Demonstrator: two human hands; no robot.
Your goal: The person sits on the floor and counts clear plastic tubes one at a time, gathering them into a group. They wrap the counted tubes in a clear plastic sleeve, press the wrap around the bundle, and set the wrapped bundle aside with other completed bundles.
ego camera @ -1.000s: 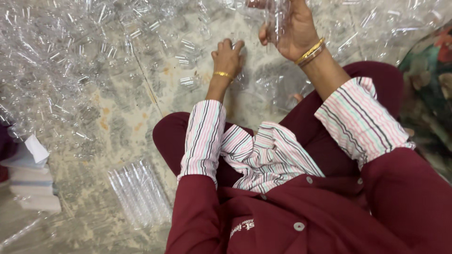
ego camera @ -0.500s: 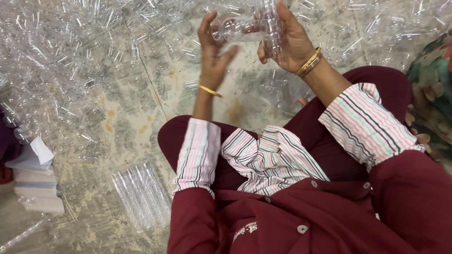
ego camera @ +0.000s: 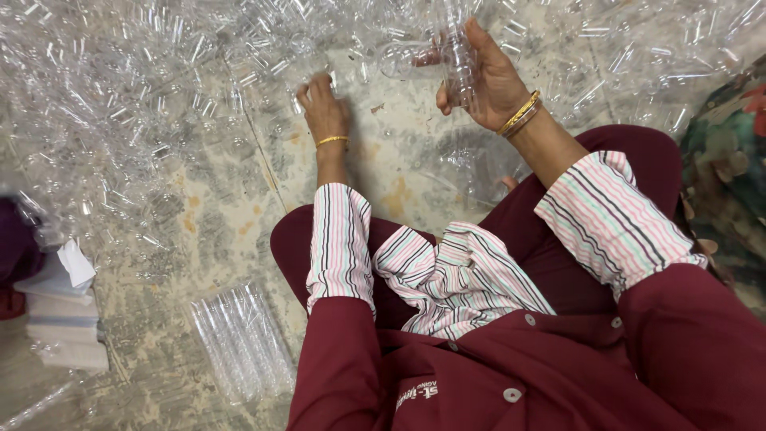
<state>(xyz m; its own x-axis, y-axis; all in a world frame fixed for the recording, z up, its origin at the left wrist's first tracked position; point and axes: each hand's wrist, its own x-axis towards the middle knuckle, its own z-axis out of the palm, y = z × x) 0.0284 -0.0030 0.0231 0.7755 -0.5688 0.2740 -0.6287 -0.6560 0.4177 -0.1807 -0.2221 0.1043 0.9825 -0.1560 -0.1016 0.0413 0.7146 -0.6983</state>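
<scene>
- I take the row (ego camera: 243, 342) of nested clear cups lying on the floor (ego camera: 215, 231) as my landmark; it sits by my left knee and looks like finished work.
- Left of the row, a stack of white paper (ego camera: 60, 307) lies at the edge of view.
- Above and left of the row, the pile (ego camera: 120, 104) of loose clear cups covers most of the floor. By my judgement far more is unsorted than done.
- Up and right of the row, my left hand (ego camera: 323, 108) is palm down at the near edge of the pile, fingers curled over a cup. I cannot tell whether they have gripped it or only touch it.
- Further right and higher, my right hand (ego camera: 487, 80) is lifted off the floor and closed around a short stack (ego camera: 456, 56) of nested cups, held upright, thumb on one side and fingers behind.
- Under that hand, a few more loose cups lie by my right knee.
- At the far right from the row, a flowered cloth (ego camera: 730, 175) shows at the edge.
- So: one row done, one stack building in my right hand, most of the pile left.
</scene>
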